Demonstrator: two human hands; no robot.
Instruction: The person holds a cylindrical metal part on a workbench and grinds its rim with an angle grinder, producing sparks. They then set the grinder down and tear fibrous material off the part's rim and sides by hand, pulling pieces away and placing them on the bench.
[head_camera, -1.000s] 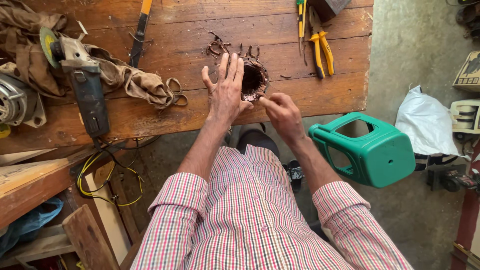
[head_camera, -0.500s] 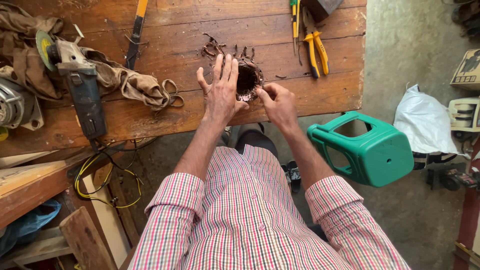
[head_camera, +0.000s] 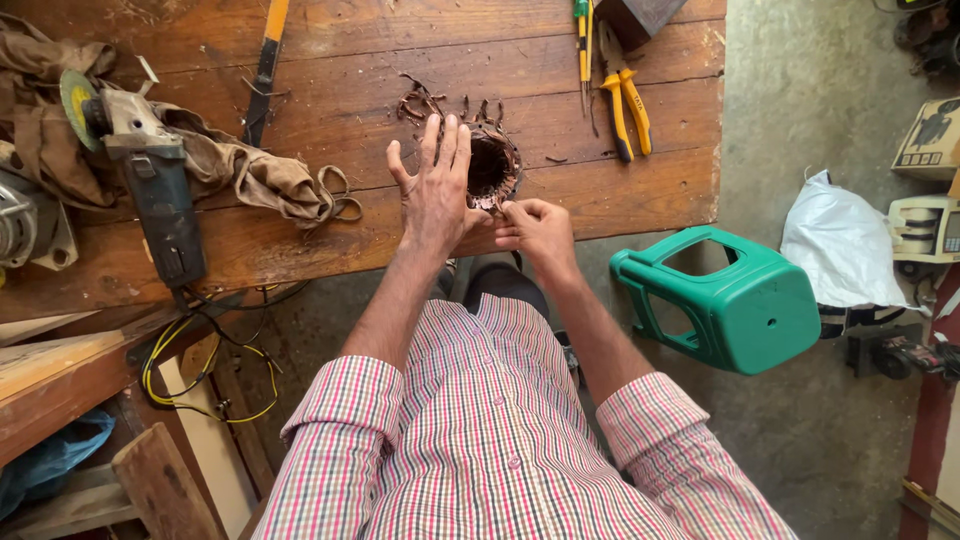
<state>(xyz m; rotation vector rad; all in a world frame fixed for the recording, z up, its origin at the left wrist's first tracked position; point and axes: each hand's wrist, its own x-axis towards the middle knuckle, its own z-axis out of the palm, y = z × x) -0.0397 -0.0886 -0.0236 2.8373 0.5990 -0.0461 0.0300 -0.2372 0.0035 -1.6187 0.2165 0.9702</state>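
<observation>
Wooden workbench (head_camera: 330, 250), worn and scratched, near edge running just under both wrists and right edge ending past the pliers (head_camera: 628, 110). Beyond that right edge, bare concrete floor (head_camera: 800, 90), then a green plastic stool (head_camera: 735, 305) tipped on its side, near the right forearm. Open planks between the left hand (head_camera: 433, 190) and the angle grinder (head_camera: 140, 170), which lies well off to the left on crumpled brown cloth (head_camera: 240, 165). Farther from the hands, a yellow-handled tool (head_camera: 264, 70) and a green-handled screwdriver (head_camera: 582, 40).

Round motor stator (head_camera: 492, 165), dark hollow bore in the middle, ringed by reddish-brown copper windings with frayed, cut ends sticking up. Loose curls of copper wire (head_camera: 418, 100) scattered on the planks just beyond the left fingertips.

Stator resting on the bench close to the near edge, between the two hands. Left hand flat and spread, fingers straight, palm pressed against the stator's left side, steadying rather than gripping. Right hand (head_camera: 538, 228) just below and right of the stator, fingers curled, thumb and forefinger pinched together at the lower rim of the windings; whether a strand sits in the pinch, impossible to tell. Hands nearly touching each other at the stator's near side.
</observation>
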